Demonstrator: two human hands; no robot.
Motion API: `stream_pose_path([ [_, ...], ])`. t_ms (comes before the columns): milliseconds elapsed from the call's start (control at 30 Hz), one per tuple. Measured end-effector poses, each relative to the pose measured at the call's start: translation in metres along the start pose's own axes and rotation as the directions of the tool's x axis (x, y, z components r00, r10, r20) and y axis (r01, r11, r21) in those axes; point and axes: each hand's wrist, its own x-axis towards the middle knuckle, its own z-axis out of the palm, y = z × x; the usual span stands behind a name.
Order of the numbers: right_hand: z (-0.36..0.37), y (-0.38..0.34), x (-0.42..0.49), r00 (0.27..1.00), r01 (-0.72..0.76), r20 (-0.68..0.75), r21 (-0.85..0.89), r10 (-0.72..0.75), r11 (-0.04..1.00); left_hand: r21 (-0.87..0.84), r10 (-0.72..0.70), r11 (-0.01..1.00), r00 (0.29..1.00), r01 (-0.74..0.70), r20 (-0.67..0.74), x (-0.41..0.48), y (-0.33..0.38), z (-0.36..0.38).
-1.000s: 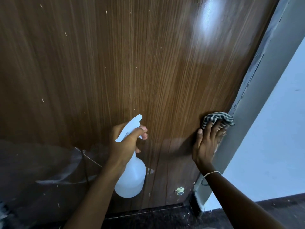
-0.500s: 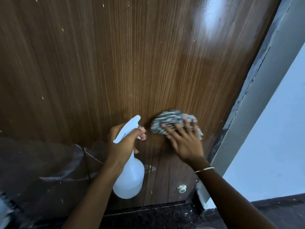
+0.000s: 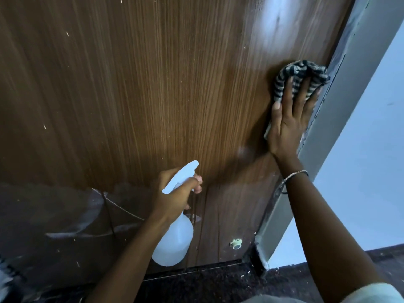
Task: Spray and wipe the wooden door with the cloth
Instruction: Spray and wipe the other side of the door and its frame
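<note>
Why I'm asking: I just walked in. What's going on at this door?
A person is cleaning the brown wooden door. Their right hand presses a striped grey-and-black cloth flat against it, high up by the grey door frame. Their left hand grips a white plastic spray bottle lower down, nozzle pointed at the door.

This looks like an indoor doorway in a home or flat. A brown wooden door [image 3: 153, 95] sits in a grey painted door frame [image 3: 341, 119] beside a plain pale wall [image 3: 371, 171], above a dark speckled floor [image 3: 207, 285]. A small round stopper [image 3: 236, 243] and wrinkled clear film [image 3: 65, 215] sit low on the door.
</note>
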Motion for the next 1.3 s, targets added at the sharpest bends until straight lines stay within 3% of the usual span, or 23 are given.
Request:
stream_pose_path([
  [100, 0.008, 0.008, -0.034, 0.999, -0.008, 0.04, 0.011, 0.007, 1.0, 0.01, -0.011, 1.0, 1.0, 0.011, 0.008, 0.001, -0.002, 0.014],
  [167, 0.012, 0.028, -0.095, 0.981, -0.011, 0.196, -0.023, 0.015, 1.0, 0.024, -0.017, 1.0, 1.0, 0.017, 0.0, -0.002, -0.008, 0.021],
  [267, 0.001, 0.062, -0.189, 0.873, -0.046, 0.48, -0.097, 0.088, 0.994, 0.039, -0.012, 0.999, 1.0, 0.012, 0.005, -0.007, -0.015, 0.028],
  [367, -0.005, 0.073, -0.206, 0.811, -0.045, 0.573, -0.135, 0.115, 0.99, 0.073, 0.0, 0.997, 1.0, -0.001, 0.009, -0.008, -0.021, 0.033],
  [433, -0.006, 0.064, -0.181, 0.845, -0.065, 0.523, -0.108, 0.112, 0.992, 0.083, -0.007, 0.997, 1.0, 0.005, 0.017, -0.01, -0.024, 0.037],
  [567, -0.002, 0.037, -0.097, 0.96, -0.028, 0.28, -0.001, 0.027, 1.0, 0.112, 0.029, 0.993, 0.999, -0.034, 0.045, -0.013, -0.028, 0.041],
  [700, -0.002, 0.027, -0.061, 0.987, -0.009, 0.164, 0.04, 0.002, 0.999, 0.114, -0.015, 0.993, 0.999, 0.009, 0.051, -0.016, -0.038, 0.041],
  [800, 0.008, 0.049, -0.113, 0.971, -0.06, 0.231, 0.002, 0.058, 0.998, 0.118, -0.032, 0.993, 0.999, 0.027, 0.04, -0.016, -0.05, 0.04],
  [933, -0.001, 0.076, -0.2, 0.859, -0.198, 0.475, -0.033, 0.19, 0.98, 0.136, -0.038, 0.99, 0.999, 0.035, 0.019, -0.016, -0.058, 0.041],
  [1000, -0.004, 0.078, -0.198, 0.851, -0.213, 0.486, -0.028, 0.2, 0.977, 0.144, -0.036, 0.989, 0.999, 0.034, 0.011, -0.016, -0.062, 0.041],
  [1100, 0.001, 0.057, -0.151, 0.914, -0.198, 0.364, 0.018, 0.177, 0.98, 0.142, -0.011, 0.99, 1.0, 0.009, 0.014, -0.015, -0.069, 0.036],
  [1200, 0.007, 0.031, -0.091, 0.979, -0.091, 0.186, 0.045, 0.081, 0.995, 0.145, -0.039, 0.989, 0.999, 0.038, 0.009, -0.014, -0.085, 0.028],
  [1300, 0.018, 0.016, -0.06, 0.998, -0.014, 0.063, 0.025, 0.013, 1.0, 0.139, -0.085, 0.986, 0.995, 0.09, -0.047, -0.016, -0.108, 0.024],
])
